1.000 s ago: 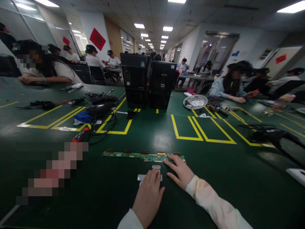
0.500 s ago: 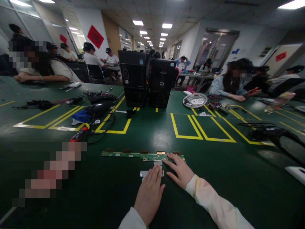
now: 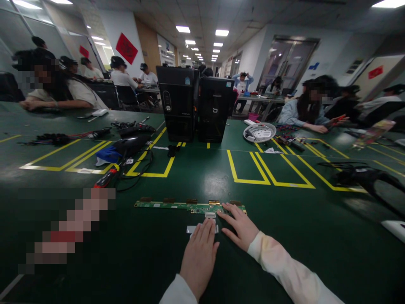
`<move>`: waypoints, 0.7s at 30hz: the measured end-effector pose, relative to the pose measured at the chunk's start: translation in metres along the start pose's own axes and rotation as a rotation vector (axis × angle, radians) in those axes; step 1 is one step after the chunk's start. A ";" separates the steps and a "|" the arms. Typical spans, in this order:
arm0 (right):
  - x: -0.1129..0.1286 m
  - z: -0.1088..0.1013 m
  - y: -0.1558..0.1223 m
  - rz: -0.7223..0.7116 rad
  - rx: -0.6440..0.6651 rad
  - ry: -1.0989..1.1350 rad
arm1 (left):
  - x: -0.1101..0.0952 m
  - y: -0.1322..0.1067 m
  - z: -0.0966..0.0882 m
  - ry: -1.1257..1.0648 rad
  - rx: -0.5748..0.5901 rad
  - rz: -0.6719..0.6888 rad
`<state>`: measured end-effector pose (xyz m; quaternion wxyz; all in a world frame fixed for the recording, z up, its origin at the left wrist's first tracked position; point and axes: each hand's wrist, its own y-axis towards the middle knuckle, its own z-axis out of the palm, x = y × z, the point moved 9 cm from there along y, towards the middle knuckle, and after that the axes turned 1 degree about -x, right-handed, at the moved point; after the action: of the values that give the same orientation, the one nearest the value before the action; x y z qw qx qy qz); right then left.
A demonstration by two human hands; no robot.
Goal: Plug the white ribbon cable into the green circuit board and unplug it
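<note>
A long, narrow green circuit board [image 3: 172, 206] lies flat on the dark green table, with copper-coloured tabs along its far edge. Near its middle right, a white connector [image 3: 210, 215] joins a pale flat ribbon cable [image 3: 191, 229] that spreads toward me. My left hand [image 3: 200, 257] lies flat over this cable, fingers stretched forward to the connector and covering much of the cable. Fingertips of my right hand [image 3: 239, 228] rest on the board's right part, its fingers spread and holding nothing.
Two black computer towers [image 3: 177, 105] stand at the table's middle. A red and black screwdriver handle [image 3: 105, 178], a blue object [image 3: 109, 155] and cables are at left. A round white basket [image 3: 260, 132] and a black curved object [image 3: 363, 179] are at right. People sit around.
Almost nothing differs. Both hands keep their places on the ribbon cable and the board; the view has shifted very slightly.
</note>
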<state>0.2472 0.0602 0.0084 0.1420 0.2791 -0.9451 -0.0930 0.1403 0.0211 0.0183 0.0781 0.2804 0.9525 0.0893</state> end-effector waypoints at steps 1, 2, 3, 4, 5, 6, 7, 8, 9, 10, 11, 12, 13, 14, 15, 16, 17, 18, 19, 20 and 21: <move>0.000 0.000 0.000 0.002 -0.001 0.000 | 0.000 0.000 0.000 -0.006 -0.006 -0.009; 0.000 0.000 0.000 0.004 -0.001 -0.001 | 0.000 0.000 0.001 -0.011 -0.012 -0.016; 0.000 -0.001 0.000 0.008 -0.001 -0.002 | 0.000 0.000 0.002 -0.013 -0.017 -0.024; 0.000 0.000 0.000 0.010 0.001 -0.003 | -0.001 0.000 0.004 -0.014 -0.018 -0.031; -0.001 0.000 0.000 0.012 0.006 -0.004 | -0.001 -0.001 0.005 -0.011 -0.016 -0.038; -0.001 0.001 0.000 0.013 0.011 -0.005 | -0.002 -0.001 0.007 -0.007 -0.014 -0.046; -0.001 0.001 0.000 0.013 0.017 -0.004 | -0.002 -0.001 0.008 -0.003 -0.012 -0.052; -0.001 0.002 0.000 0.012 0.022 -0.002 | -0.003 -0.001 0.009 0.000 -0.012 -0.058; -0.001 0.002 0.000 0.012 0.024 0.000 | -0.003 0.000 0.010 0.003 -0.012 -0.064; -0.001 0.002 0.000 0.011 0.024 0.001 | -0.003 0.000 0.010 0.007 -0.013 -0.069; -0.001 0.002 0.000 0.010 0.022 0.001 | -0.004 0.000 0.010 0.011 -0.013 -0.071; -0.001 0.001 0.000 0.008 0.020 0.000 | -0.004 0.001 0.010 0.014 -0.011 -0.070; -0.001 0.001 0.000 0.006 0.019 -0.001 | -0.004 0.001 0.009 0.017 -0.010 -0.069; 0.000 0.001 0.000 0.004 0.020 -0.002 | -0.004 0.001 0.009 0.020 -0.008 -0.067; 0.000 0.001 0.000 0.003 0.022 -0.001 | -0.004 0.001 0.009 0.020 -0.007 -0.062; 0.000 0.001 0.000 0.002 0.024 0.000 | -0.004 0.001 0.009 0.018 -0.007 -0.056; 0.000 0.001 0.000 0.002 0.028 0.002 | -0.004 0.001 0.008 0.013 -0.008 -0.051; 0.000 0.002 0.000 0.001 0.030 0.004 | -0.003 0.001 0.007 0.006 -0.008 -0.047; 0.000 0.002 0.000 0.001 0.032 0.005 | -0.002 0.001 0.006 -0.003 -0.006 -0.042; 0.000 0.002 0.000 0.000 0.033 0.004 | -0.001 0.001 0.004 -0.011 0.001 -0.035; 0.000 0.002 -0.001 0.000 0.033 0.003 | -0.001 0.002 0.003 -0.018 0.013 -0.022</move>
<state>0.2469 0.0599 0.0064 0.1389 0.2815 -0.9463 -0.0767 0.1423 0.0226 0.0156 0.0855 0.2710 0.9555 0.0796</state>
